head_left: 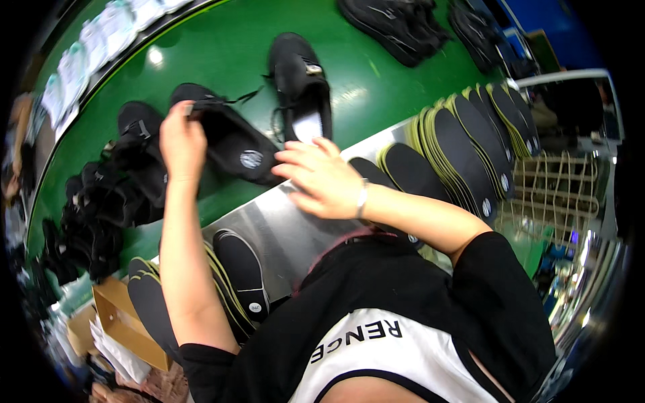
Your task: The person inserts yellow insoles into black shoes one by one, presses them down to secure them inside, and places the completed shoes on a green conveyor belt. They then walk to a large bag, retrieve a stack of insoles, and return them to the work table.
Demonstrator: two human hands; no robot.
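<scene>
The left hand (pixel 183 144) pinches a black shoe (pixel 232 134) near its laces (pixel 245 98). The right hand (pixel 324 178) is open by the heel; I can't tell if it touches. The shoe is at the green table (pixel 222 43), between two other black shoes (pixel 295 59). Black insoles (pixel 463 144) sit on a metal ledge (pixel 272 225). The held shoe has a pale round mark (pixel 250 159) inside. Blurry fingers hide its side.

Left hand (pixel 183 143) seemingly pinching, right hand (pixel 324 177) spread

Glossy grn tbl (pixel 366 101), smooth mtl ledge (pixel 269 225), matt blk shoe (pixel 228 138).
</scene>
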